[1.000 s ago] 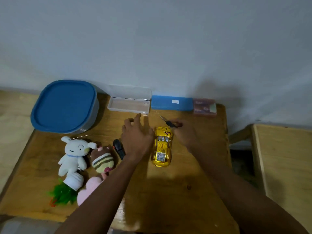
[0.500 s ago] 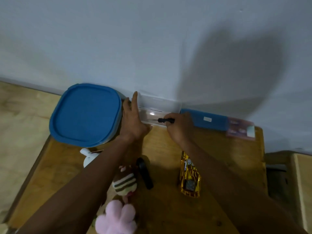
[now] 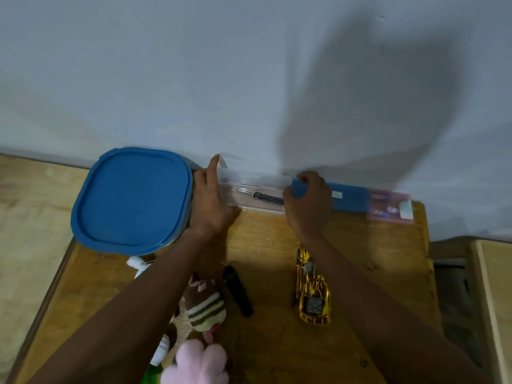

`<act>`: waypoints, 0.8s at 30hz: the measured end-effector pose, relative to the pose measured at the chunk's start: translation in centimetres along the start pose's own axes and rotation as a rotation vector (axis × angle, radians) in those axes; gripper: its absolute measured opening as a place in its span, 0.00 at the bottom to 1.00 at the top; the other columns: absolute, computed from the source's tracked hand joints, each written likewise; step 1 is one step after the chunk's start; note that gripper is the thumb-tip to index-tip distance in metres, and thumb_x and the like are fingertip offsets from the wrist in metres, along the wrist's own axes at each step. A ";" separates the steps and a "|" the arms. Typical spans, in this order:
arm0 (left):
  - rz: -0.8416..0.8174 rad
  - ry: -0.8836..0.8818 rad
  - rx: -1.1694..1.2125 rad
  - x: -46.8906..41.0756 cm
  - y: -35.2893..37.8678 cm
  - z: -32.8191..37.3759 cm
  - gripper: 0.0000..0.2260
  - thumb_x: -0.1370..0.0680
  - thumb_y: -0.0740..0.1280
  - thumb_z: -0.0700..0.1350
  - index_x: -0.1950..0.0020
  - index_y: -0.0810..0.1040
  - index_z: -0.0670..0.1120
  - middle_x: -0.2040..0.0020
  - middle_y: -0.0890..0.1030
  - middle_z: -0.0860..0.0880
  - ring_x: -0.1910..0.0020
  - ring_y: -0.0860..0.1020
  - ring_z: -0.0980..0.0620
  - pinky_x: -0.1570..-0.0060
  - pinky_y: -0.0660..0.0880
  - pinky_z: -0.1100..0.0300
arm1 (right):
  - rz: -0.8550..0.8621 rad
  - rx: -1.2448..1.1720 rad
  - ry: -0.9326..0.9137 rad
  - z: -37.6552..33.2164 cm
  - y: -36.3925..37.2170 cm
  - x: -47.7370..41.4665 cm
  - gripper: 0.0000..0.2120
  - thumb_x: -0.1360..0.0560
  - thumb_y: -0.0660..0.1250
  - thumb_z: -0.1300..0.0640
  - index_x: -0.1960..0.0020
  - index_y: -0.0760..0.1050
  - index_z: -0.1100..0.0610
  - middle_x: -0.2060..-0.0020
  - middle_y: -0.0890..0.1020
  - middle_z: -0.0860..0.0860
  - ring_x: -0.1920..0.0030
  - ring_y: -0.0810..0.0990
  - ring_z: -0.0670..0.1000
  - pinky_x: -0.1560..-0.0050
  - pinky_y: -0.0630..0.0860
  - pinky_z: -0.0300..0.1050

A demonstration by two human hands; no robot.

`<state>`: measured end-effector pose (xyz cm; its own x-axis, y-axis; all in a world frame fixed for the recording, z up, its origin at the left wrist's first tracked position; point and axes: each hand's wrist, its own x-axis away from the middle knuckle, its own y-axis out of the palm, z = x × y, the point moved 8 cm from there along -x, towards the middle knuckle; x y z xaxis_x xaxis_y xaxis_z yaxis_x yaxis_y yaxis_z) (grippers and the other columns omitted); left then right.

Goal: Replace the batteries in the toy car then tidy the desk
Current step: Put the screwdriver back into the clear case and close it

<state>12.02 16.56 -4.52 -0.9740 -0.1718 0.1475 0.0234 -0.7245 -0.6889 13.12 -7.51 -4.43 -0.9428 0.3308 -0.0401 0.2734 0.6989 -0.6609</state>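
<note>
We see the wooden desk (image 3: 360,245) set against a pale wall; at its far left sits a large container with a blue lid (image 3: 130,196); along the wall runs a clear plastic case (image 3: 257,196), and to its right a blue box (image 3: 349,200) with a pink packet (image 3: 390,207) beside it. Our left hand (image 3: 212,202) rests at the left end of the clear case, fingers loosely spread, forefinger pointing up the wall, holding nothing; our right hand (image 3: 309,205) curls its fingers over the left end of the blue box, gripping it. The yellow toy car (image 3: 313,292) lies nearer us on the desk, just left of the right forearm; a striped plush (image 3: 206,306) and a pink plush (image 3: 196,364) lie at the near left; a black oblong object (image 3: 238,291) lies between plush and car; the small black screwdriver (image 3: 263,195) lies inside the clear case.
</note>
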 end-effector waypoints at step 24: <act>0.011 -0.144 -0.068 -0.1 0.6 -2.1 0.32 0.27 0.77 0.51 0.26 0.73 0.45 0.23 0.68 0.44 0.25 0.66 0.43 0.26 0.67 0.47 | -0.273 0.463 -0.339 -0.5 2.4 0.8 0.09 0.27 0.72 0.49 0.46 0.84 0.44 0.37 0.79 0.44 0.37 0.68 0.53 0.44 0.60 0.50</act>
<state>11.68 17.53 -6.42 -0.9313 -0.2771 0.2366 0.0141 -0.6763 -0.7365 13.17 -5.23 -5.71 -0.9956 -0.0932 -0.0095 -0.0246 0.3582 -0.9333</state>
